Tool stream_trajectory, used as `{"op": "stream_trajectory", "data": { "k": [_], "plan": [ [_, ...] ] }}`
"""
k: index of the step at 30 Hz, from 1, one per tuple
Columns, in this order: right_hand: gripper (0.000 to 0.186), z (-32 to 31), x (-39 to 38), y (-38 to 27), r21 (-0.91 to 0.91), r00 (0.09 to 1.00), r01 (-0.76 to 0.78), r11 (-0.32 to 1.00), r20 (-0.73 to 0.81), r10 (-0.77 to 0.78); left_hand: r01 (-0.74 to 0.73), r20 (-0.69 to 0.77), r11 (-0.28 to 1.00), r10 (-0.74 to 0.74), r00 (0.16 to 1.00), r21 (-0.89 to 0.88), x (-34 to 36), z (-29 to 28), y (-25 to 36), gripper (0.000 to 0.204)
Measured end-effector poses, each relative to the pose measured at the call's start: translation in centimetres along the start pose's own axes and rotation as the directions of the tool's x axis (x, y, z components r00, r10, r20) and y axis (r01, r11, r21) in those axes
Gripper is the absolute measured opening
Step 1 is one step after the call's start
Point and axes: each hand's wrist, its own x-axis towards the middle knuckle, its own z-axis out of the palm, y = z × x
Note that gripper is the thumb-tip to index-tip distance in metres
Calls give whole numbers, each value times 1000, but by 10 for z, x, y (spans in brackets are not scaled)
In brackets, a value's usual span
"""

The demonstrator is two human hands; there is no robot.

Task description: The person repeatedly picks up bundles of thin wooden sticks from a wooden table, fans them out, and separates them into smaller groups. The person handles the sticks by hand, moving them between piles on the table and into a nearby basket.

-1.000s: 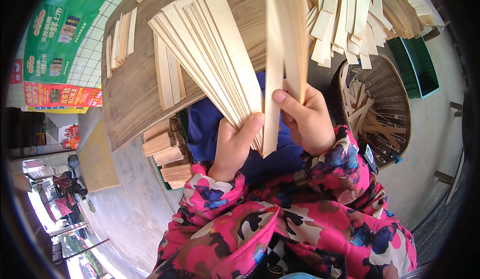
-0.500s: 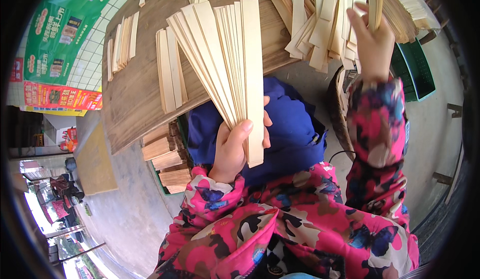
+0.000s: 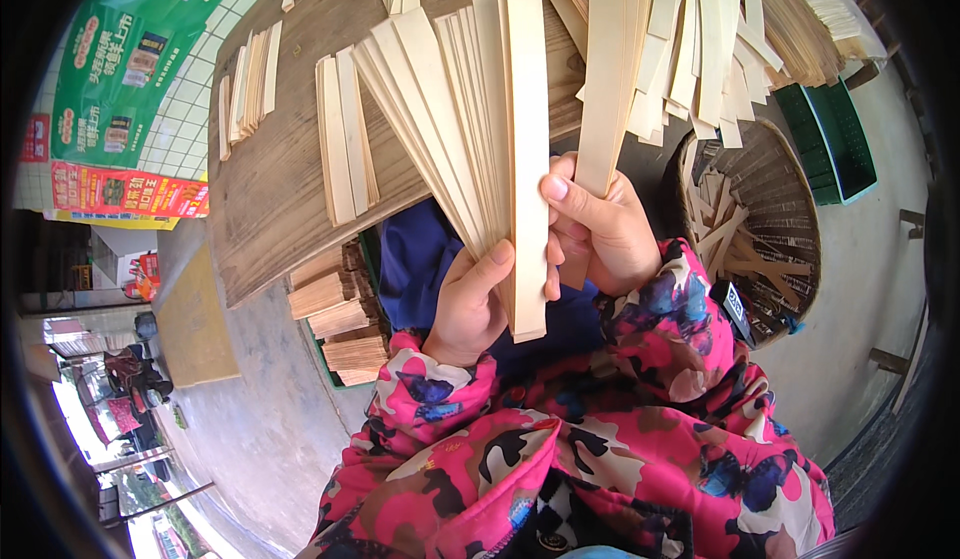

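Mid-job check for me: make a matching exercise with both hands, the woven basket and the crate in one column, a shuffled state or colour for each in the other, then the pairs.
Column 1
1. Left hand
2. Right hand
3. Woven basket
4. Crate

Column 2
A. Contains loose wood pieces
B. Holds the narrower bundle of strips
C. Green
D. Grips the wide fan of strips

Pairs: 1-D, 2-B, 3-A, 4-C

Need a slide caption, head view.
Left hand holds a fan of wooden strips; right hand holds a smaller bunch.
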Motion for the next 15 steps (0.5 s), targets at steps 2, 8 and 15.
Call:
{"op": "stream_trajectory", "data": {
  "k": [2, 8, 15],
  "plan": [
    [19, -1, -1, 4, 8, 999, 32, 999, -3, -32, 1, -56, 1000, 0, 998, 19, -1, 1, -1, 38],
    [21, 3, -3, 15, -464, 958, 176, 868, -120, -259, -2, -201, 968, 54, 978, 252, -2, 1, -4, 35],
    [21, 3, -4, 17, -242, 944, 232, 942, -177, -277, -39, -267, 975, 98, 959, 221, -3, 2, -4, 41]
  ]
}}
